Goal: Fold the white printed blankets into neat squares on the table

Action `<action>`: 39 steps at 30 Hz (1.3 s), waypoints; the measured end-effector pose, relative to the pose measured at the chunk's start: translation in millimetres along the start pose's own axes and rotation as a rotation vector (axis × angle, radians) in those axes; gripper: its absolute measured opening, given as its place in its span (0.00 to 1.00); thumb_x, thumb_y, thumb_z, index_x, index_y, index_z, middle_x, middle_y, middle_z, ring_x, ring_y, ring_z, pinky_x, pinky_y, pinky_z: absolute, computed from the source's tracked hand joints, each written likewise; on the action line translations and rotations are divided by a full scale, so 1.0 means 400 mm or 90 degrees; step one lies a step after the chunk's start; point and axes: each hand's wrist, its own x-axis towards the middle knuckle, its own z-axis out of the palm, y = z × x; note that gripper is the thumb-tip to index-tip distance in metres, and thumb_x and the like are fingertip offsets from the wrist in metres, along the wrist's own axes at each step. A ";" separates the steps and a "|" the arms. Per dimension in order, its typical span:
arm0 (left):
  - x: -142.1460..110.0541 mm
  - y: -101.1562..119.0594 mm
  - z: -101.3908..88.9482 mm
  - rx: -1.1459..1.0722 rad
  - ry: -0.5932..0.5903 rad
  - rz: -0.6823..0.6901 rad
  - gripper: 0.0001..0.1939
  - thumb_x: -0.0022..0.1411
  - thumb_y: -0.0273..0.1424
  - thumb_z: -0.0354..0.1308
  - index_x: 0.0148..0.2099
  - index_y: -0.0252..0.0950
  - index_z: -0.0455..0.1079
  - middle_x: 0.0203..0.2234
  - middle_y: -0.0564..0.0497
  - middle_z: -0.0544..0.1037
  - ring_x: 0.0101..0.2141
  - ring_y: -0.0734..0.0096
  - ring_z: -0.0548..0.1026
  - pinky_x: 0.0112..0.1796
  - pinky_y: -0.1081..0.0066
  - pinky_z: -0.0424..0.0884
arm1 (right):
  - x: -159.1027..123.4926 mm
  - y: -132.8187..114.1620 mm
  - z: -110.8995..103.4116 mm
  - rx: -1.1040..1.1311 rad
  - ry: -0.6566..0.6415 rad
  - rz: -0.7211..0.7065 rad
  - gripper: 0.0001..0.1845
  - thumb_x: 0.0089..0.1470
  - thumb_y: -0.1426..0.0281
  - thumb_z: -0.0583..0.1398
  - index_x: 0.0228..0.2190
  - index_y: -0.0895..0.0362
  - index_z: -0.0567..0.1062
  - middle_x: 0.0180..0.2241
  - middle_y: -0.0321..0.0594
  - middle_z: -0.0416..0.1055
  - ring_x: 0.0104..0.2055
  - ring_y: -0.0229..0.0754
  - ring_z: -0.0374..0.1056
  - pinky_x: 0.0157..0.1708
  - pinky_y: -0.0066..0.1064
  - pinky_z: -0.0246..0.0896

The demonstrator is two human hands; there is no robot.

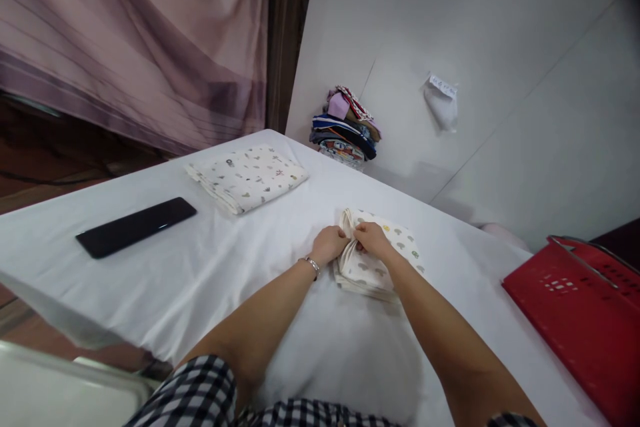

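Note:
A small folded white cloth with printed shapes [387, 260] lies on the white-covered table [240, 293] in front of me. My left hand [327, 245], with a bracelet at the wrist, pinches the cloth's left edge with closed fingers. My right hand [373, 239] grips the same edge right beside it, fingers curled on the fabric. The two hands almost touch. A second folded printed cloth [247, 177] rests flat farther back on the left, apart from both hands.
A black phone [136, 226] lies on the table at the left. A stack of colourful folded clothes [346, 127] stands against the white wall at the back. A red plastic basket [583, 313] sits at the right edge. A mauve curtain [150, 40] hangs at the back left.

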 end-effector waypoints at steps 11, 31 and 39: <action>-0.007 0.008 0.000 -0.019 0.044 0.033 0.04 0.52 0.29 0.53 0.33 0.37 0.67 0.30 0.51 0.76 0.30 0.70 0.71 0.28 0.74 0.59 | -0.011 -0.042 -0.034 -0.069 0.034 0.009 0.08 0.44 0.74 0.54 0.22 0.58 0.73 0.16 0.35 0.69 0.21 0.35 0.66 0.24 0.22 0.56; -0.032 0.011 0.009 -0.261 0.092 0.072 0.18 0.53 0.21 0.49 0.47 0.36 0.62 0.33 0.51 0.78 0.35 0.70 0.75 0.38 0.72 0.66 | 0.021 -0.036 -0.017 0.014 -0.096 0.063 0.10 0.50 0.71 0.56 0.20 0.59 0.72 0.12 0.35 0.68 0.15 0.34 0.66 0.20 0.21 0.61; -0.003 -0.008 0.008 -0.354 0.048 0.020 0.19 0.52 0.22 0.51 0.48 0.35 0.62 0.28 0.52 0.78 0.28 0.72 0.73 0.31 0.74 0.66 | 0.023 -0.028 -0.021 0.058 -0.128 0.056 0.16 0.45 0.63 0.64 0.16 0.58 0.67 0.11 0.36 0.68 0.14 0.36 0.66 0.17 0.22 0.60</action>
